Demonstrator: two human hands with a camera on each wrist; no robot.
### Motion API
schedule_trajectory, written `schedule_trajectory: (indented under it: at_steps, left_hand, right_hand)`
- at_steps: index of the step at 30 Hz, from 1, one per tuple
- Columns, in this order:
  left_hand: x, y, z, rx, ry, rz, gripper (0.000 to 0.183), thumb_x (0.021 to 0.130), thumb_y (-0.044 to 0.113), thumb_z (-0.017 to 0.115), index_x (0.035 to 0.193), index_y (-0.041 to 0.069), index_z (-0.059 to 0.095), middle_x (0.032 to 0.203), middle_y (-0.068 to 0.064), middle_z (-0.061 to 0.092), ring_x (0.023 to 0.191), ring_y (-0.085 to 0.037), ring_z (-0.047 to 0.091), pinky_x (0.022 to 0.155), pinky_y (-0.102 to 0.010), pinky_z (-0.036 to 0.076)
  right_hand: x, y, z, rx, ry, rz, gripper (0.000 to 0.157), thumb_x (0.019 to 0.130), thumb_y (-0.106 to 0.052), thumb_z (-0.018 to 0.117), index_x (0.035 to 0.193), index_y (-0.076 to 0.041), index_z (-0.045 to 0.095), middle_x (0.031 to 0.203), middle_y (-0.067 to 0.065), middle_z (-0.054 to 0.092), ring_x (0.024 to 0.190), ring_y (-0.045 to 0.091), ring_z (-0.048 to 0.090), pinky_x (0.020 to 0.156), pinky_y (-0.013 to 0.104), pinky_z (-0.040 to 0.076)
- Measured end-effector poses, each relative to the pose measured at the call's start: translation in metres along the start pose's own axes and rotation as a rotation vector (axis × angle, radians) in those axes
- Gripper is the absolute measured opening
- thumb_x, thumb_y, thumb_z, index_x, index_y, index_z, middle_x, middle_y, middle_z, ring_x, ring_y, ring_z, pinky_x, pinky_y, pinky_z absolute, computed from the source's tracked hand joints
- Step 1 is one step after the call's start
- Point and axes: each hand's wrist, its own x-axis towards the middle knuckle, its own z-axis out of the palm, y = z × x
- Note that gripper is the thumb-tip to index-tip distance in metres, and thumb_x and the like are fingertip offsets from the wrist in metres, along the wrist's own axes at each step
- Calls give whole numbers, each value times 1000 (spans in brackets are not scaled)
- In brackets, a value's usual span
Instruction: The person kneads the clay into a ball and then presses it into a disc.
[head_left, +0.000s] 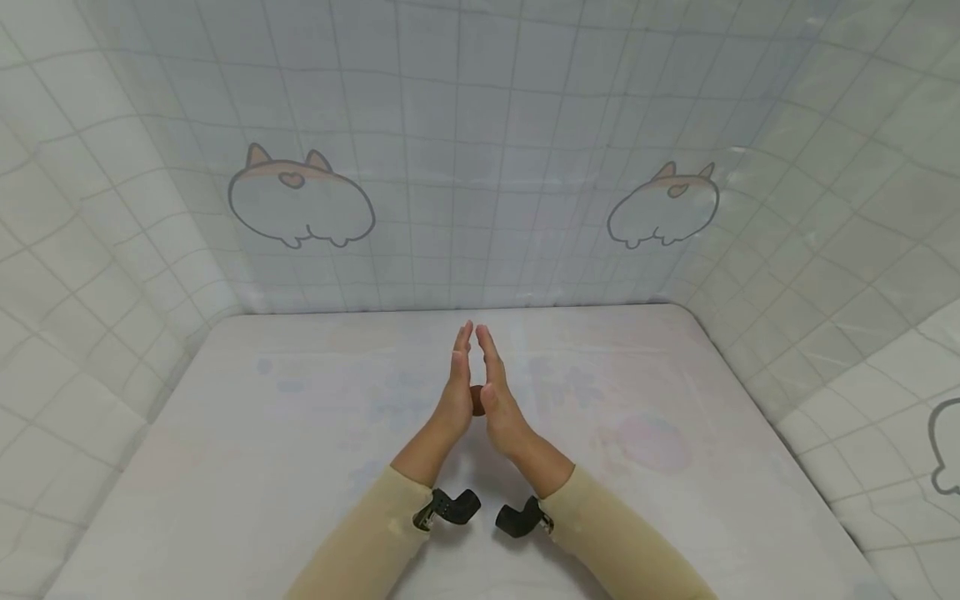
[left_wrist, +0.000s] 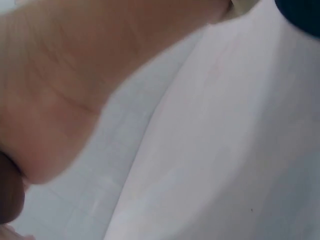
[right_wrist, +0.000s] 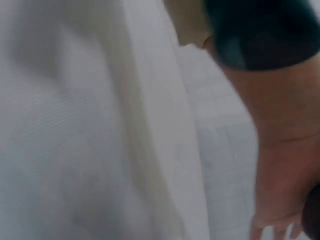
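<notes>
- Sm. dark-brown rounded lump [head_left: 477,402]: b/w palms, 6 o'clock in head view, over white pastel-print tabletop [head_left: 262,467].
- Bare L hand [head_left: 454,402]: fingers straight, palm on lump's 9 o'clock.
- R hand [head_left: 502,412]: ditto, 3 o'clock.

1. Rounded object [head_left: 477,401]: plain brown, darker in the right wrist view.
2. Left sleeve [head_left: 367,542] and right sleeve [head_left: 626,533]: pale cream-yellow, unpatterned.
3. Left wrist device [head_left: 459,507] and right wrist device [head_left: 517,520]: black, teal-tinged in wrist views.
4. Worktop [head_left: 255,442]: white, faintly blotched with pink and blue.
5. Far wall [head_left: 480,167]: grey-blue, ruled with a darker grid.
6. Far-left drawing [head_left: 288,208] and far-right drawing [head_left: 660,210]: grey outlines, tan ears, tan heart mark.
7. Left wall [head_left: 67,250] and right wall [head_left: 825,275]: off-white, grid-lined in grey.
</notes>
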Motion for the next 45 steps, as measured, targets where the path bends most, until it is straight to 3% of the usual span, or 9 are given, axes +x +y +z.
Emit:
schedule_trajectory:
  at_steps: [6,10,22,26,30,33,36,37,45]
  left_hand:
    - [1,-9,2,11,-58,-66,83,96,73,0,163,24,3,167,-5,-7,145,-43,20,111,-69,19]
    - [-4,-11,4,71,-110,-64,83,96,72,-2,163,22,3,167,-9,-8,151,-39,1,113,-70,9]
    - [-15,5,6,-57,-219,-16,93,89,82,1,163,26,2,167,-7,-1,152,-34,6,112,-71,8]
    - [-12,8,2,-143,-207,63,93,90,81,1,162,21,-1,167,-2,-6,152,-32,2,115,-66,2]
    - [-9,13,-3,-164,-161,106,93,91,81,2,162,22,-2,167,-1,-6,153,-29,-1,114,-67,-1]
    - [-6,15,-5,-156,-110,125,93,90,82,3,162,23,-1,167,-2,-3,153,-28,-1,113,-69,0]
    - [-4,16,-6,-137,-58,145,93,91,81,3,162,21,1,167,-3,0,153,-26,-1,113,-67,-3]
    - [-3,16,-7,-130,-45,147,94,91,81,3,162,21,1,167,-2,0,153,-26,-1,113,-67,-3]
    - [1,13,-8,-114,0,87,97,86,86,5,162,25,0,167,2,-1,153,-27,0,112,-71,3]
  right_hand:
    - [5,-12,-6,7,33,-14,98,94,-78,7,160,-7,-4,167,14,-1,153,28,-1,116,64,6]
    - [11,-13,-11,6,70,-7,96,95,-77,7,160,-7,-6,167,13,1,153,29,2,116,63,7]
    - [21,9,-23,69,74,208,104,88,-84,7,160,-11,-9,168,9,-1,152,27,0,114,66,6]
    - [19,13,-19,131,-15,311,107,81,-90,10,160,-22,-13,167,5,-9,103,28,56,94,45,42]
    - [14,14,-14,95,-82,326,101,80,-91,10,160,-33,-10,165,11,1,66,16,41,70,34,40]
    - [11,14,-11,34,-103,245,97,86,-86,8,161,-28,-7,165,14,4,114,20,51,97,48,39]
    - [8,13,-7,1,-119,151,94,91,-81,7,162,-20,-5,166,14,3,148,30,18,111,67,19]
    - [8,12,-6,-13,-116,126,94,92,-80,6,162,-18,-4,168,8,-4,152,29,-2,113,69,7]
    - [6,-2,-1,53,-127,-31,96,93,-79,7,161,-11,-7,167,9,-5,153,26,-4,118,59,5]
